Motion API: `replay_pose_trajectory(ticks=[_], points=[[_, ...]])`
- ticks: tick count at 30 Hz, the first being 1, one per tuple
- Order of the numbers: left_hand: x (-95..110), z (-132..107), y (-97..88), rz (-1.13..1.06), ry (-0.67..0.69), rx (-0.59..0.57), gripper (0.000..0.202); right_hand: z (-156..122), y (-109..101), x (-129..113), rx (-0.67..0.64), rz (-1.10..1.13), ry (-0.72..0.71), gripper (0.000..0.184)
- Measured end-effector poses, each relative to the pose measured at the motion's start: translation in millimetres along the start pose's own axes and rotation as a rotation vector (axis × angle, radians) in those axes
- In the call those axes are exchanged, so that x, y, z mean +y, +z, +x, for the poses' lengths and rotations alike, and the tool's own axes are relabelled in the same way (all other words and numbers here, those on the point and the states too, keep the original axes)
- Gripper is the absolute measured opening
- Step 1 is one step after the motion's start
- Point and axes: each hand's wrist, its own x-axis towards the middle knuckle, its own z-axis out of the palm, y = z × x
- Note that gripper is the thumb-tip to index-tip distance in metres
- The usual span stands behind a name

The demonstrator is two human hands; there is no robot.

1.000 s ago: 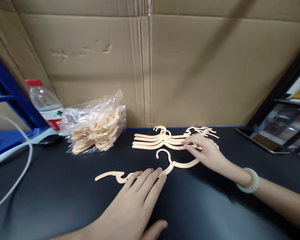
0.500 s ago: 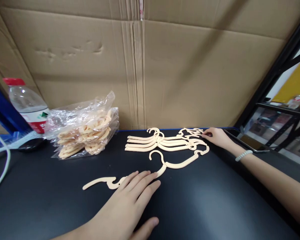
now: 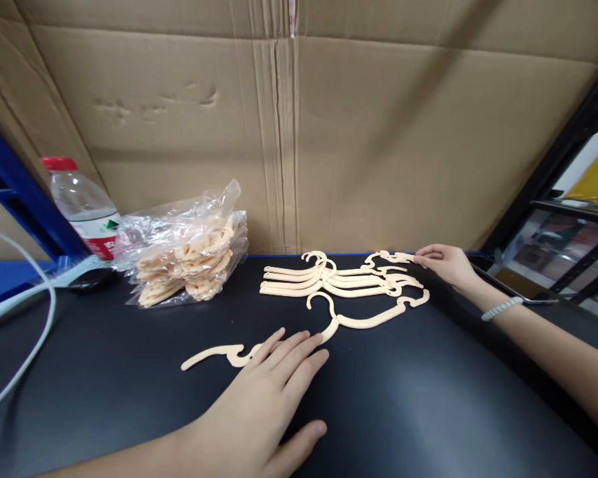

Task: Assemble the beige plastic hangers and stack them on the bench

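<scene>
My left hand lies flat with its fingers spread over a cream folding hanger, hiding part of one arm. That hanger's hook points up and left, and its arms stretch out to both sides. At the back right, my right hand pinches the tip of a cream hanger arm. Just left of it, several similar hangers lie stacked, their hooks overlapping in the middle and their right ends tangled together.
A clear plastic bag full of cream hanger parts sits at the left. Behind it stand a red-capped bottle and a black mouse. A white cable curves along the left edge. Cardboard walls off the back; a dark flat device lies at the right.
My right hand has lifted slightly and drawn the hanger arm out straighter towards the right. My left hand stays on the near hanger. The view has shifted a little to the left.
</scene>
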Motion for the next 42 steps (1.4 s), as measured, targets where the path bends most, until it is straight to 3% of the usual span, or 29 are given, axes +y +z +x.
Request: replay_pose_trajectory(ticks=[4, 7, 12, 17, 21, 25, 27, 34, 37, 40, 42], points=[[-8, 5, -7.5, -0.036, 0.051, -0.111, 0.062, -5, 1, -13, 0.035, 0.111, 0.03, 0.025], [-16, 11, -12.0, -0.076, 0.068, -0.125, 0.064, -9, 2, -20, 0.028, 0.16, 0.05, 0.023], [-29, 19, -18.6, -0.082, 0.102, -0.186, 0.063, -8, 2, -16, 0.039, 0.198, 0.08, 0.019], [-39, 20, -19.6, -0.088, 0.144, -0.135, 0.061, -5, 2, -12, -0.021, 0.232, 0.049, 0.032], [-41, 20, -19.1, 0.008, 0.114, -0.09, 0.055, -16, -6, -34, -0.291, 0.244, -0.031, 0.041], [-41, 19, -17.9, 0.087, -0.007, -0.008, 0.047, -32, -19, -63, -0.892, 0.156, -0.136, 0.035], [-41, 18, -17.6, 0.098, -0.022, -0.004, 0.045, -36, -25, -70, -1.065, 0.121, -0.173, 0.031], [-34, 13, -15.8, 0.084, -0.058, -0.021, 0.046, -37, -40, -71, -1.151, 0.081, -0.099, 0.023], [-28, 7, -11.0, 0.114, -0.103, -0.018, 0.052, -37, -39, -69, -1.164, 0.059, -0.135, 0.023], [-21, 3, -9.7, 0.116, -0.114, 0.007, 0.056, -38, -29, -71, -1.124, 0.01, -0.222, 0.024], [-16, 5, -13.4, 0.038, -0.098, 0.046, 0.053, -44, -17, -77, -1.011, 0.003, -0.287, 0.024]])
